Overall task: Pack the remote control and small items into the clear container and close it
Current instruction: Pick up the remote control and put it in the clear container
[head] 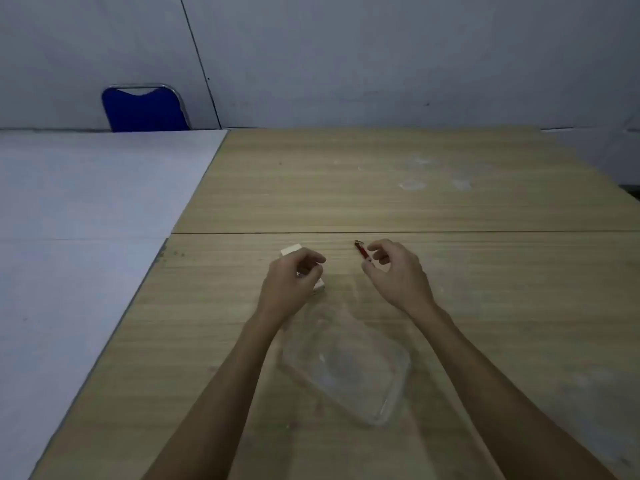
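Observation:
A clear container (374, 403) lies open on the wooden table (381, 188), near me between my forearms. My left hand (291, 282) curls over a white remote control (290, 251), whose far end and near corner stick out from under the fingers. My right hand (394, 271) hovers with fingers spread and curved beside a small red item (361, 251) that lies on the table just left of the fingertips. Whether the thumb touches the red item I cannot tell.
A white table (79, 209) adjoins the wooden one on the left. A blue chair (145, 110) stands behind it against the grey wall. A seam runs across the wooden top just beyond my hands.

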